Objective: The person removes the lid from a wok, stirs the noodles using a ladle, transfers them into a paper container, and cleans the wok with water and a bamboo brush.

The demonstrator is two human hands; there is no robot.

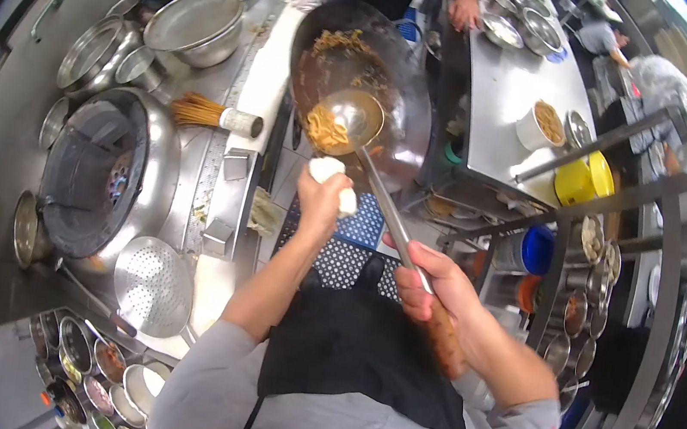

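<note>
A large dark wok (405, 110) is tilted up in front of me, with noodle-like food (345, 41) clinging to its far inside wall. My left hand (321, 203) is closed around a folded white cloth (345, 201) at the wok's near rim; the cloth hides the part of the rim beneath it. In my right hand (430, 280) is the handle of a long metal ladle (386, 207) with a brown wooden grip. The ladle's bowl rests inside the wok, beside a clump of the noodle-like food (326, 130).
To the left are a round wok burner (97, 173), a bamboo brush (201, 112) and a perforated skimmer (152, 285). A steel table (507, 89) stands at right, holding a white food tub (539, 127). Another person's hand (466, 12) touches its edge. Metal rails (595, 213) run along my right.
</note>
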